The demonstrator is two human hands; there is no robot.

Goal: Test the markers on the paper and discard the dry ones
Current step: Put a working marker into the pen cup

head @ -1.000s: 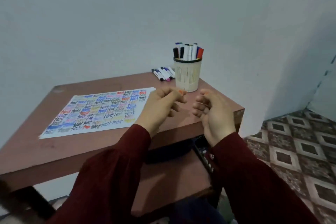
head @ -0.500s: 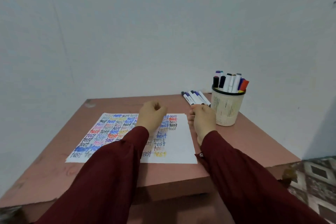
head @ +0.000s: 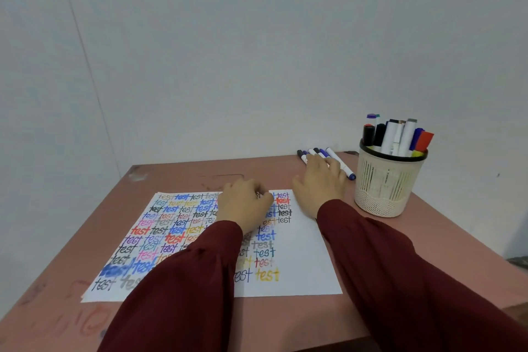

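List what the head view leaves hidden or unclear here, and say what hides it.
1. Middle words on the paper: covered by the left hand and its sleeve.
2. Whether the left hand holds anything: it is curled away from the camera.
3. The loose markers: partly under the right hand; grip cannot be told.
4. The standing markers: lower bodies behind the pen cup wall.

One paper [head: 300, 266]; one holder [head: 383, 188]; about nine markers [head: 390, 136] inside; roughly four loose markers [head: 341, 166].

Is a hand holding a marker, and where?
No clear hold: right hand touches the loose markers; left hand is curled over the paper, contents hidden.
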